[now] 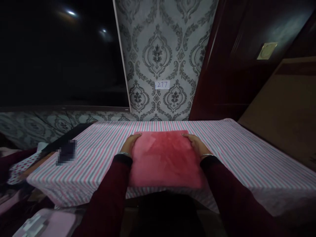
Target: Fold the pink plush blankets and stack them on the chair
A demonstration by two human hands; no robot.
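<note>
A flat, roughly square piece of pinkish-red plush cloth (pixel 166 159) is in front of me over the table. Whether it is folded cloth or a thin cushion, I cannot tell. At its left edge, my left hand (pixel 128 144) grips the side, thumb on top near the far corner. My right hand (pixel 197 144) holds the opposite edge in the same way, its other fingers mostly hidden along the side. The near edge of the plush cloth looks slightly blurred and reaches the table's front edge.
Under the cloth, a striped tablecloth (pixel 237 148) covers the table. A blurred-out dark item (pixel 67 153) lies at the left. A large dark screen (pixel 61 59) stands behind on the left. A brown panel or box (pixel 286 108) borders the right side. Clothes (pixel 22 168) lie at far left.
</note>
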